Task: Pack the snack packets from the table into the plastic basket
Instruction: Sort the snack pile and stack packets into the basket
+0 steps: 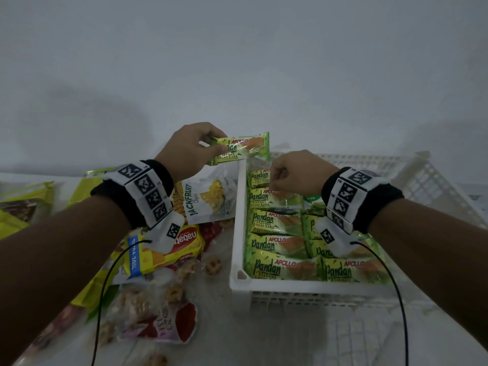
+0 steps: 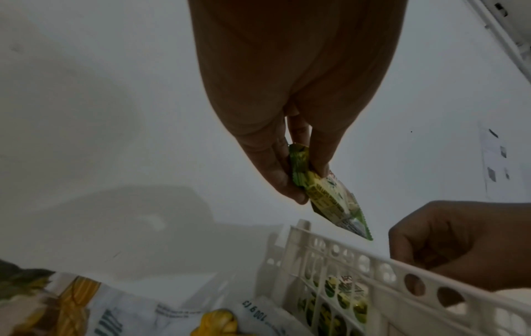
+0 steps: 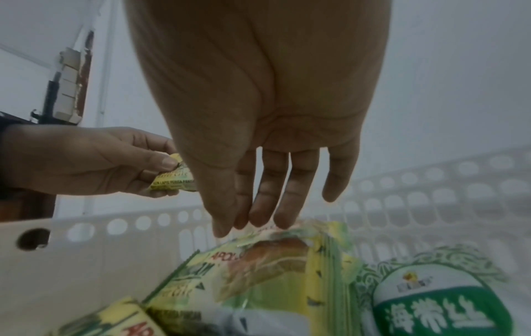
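My left hand (image 1: 216,143) pinches one end of a green Pandan layer cake packet (image 1: 243,149) and holds it in the air above the far left corner of the white plastic basket (image 1: 236,233). The left wrist view shows that packet (image 2: 333,200) hanging from thumb and fingers over the basket wall (image 2: 359,257). My right hand (image 1: 274,184) is inside the basket. Its straight fingertips (image 3: 258,220) touch the top edge of a tilted Pandan packet (image 3: 273,261). Several more Pandan packets (image 1: 277,244) lie in rows in the basket's left part.
Left of the basket the table holds a Jackfruit chips bag (image 1: 208,199), a yellow Nabati packet (image 1: 169,249), a clear bag of round biscuits (image 1: 158,313) and yellow-green bags (image 1: 23,202). A green seaweed packet (image 3: 436,302) lies in the basket. A white wall stands close behind.
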Action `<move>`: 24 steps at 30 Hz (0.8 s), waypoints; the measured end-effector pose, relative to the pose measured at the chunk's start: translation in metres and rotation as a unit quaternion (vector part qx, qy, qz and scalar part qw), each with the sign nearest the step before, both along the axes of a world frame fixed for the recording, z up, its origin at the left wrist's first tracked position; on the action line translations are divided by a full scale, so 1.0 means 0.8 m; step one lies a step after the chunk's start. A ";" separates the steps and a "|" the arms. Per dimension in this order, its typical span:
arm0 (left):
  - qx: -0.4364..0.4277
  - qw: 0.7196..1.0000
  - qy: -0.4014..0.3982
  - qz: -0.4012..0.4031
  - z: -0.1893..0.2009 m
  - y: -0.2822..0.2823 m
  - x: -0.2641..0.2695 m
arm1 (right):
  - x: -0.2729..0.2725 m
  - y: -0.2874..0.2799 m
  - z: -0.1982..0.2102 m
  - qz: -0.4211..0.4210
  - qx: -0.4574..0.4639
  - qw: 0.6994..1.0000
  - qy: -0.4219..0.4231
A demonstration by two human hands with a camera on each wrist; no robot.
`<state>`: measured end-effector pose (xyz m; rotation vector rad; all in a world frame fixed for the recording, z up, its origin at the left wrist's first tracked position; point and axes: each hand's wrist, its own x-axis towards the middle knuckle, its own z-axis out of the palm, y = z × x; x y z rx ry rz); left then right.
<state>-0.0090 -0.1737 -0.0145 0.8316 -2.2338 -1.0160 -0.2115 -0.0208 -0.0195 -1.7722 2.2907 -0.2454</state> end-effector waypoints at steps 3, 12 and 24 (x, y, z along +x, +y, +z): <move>0.005 1.000 -0.002 -0.004 0.000 0.009 -0.004 | -0.002 0.014 0.013 -0.013 -0.052 0.998 0.023; -0.001 0.998 -0.015 -0.064 0.012 0.055 -0.023 | -0.011 0.053 0.037 0.043 -0.180 0.980 0.074; -0.027 0.997 -0.031 -0.065 -0.022 0.095 -0.017 | -0.011 0.082 0.033 0.061 0.032 0.996 0.059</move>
